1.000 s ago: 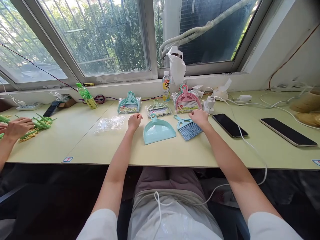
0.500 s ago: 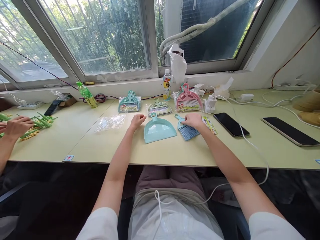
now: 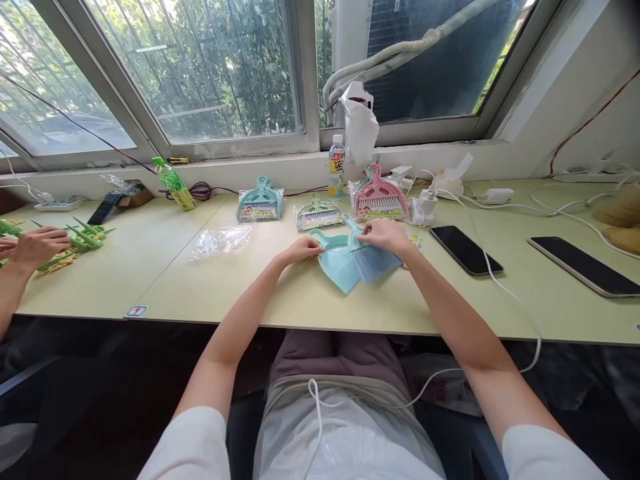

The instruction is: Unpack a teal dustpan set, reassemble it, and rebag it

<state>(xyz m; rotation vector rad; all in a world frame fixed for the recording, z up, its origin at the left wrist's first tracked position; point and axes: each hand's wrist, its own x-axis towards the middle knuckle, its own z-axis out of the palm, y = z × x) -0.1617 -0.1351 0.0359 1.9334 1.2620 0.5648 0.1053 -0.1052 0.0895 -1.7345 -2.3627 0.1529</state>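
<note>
My left hand [image 3: 303, 250] is closed on the left edge of a light-blue dustpan [image 3: 338, 265], near its looped handle. The dustpan is turned, with one corner pointing toward me. My right hand [image 3: 386, 235] grips a small blue hand brush [image 3: 373, 262] by the base of its handle. Its bristles are blurred and overlap the dustpan's right part; whether they touch it I cannot tell. Partly hidden behind my right hand lies a printed label card [image 3: 416, 243].
Wrapped dustpan sets stand behind: teal [image 3: 260, 200], green [image 3: 318, 215] and pink [image 3: 379, 197]. A clear plastic bag [image 3: 220, 243] lies left, two phones [image 3: 466, 249] right. A white cable [image 3: 520, 303] hangs over the edge. Another person's hand [image 3: 40, 248] is at far left by green plant-like pieces.
My left hand has moved right and taken hold of the dustpan, which has turned and shifted right. The brush has lifted and now overlaps the dustpan.
</note>
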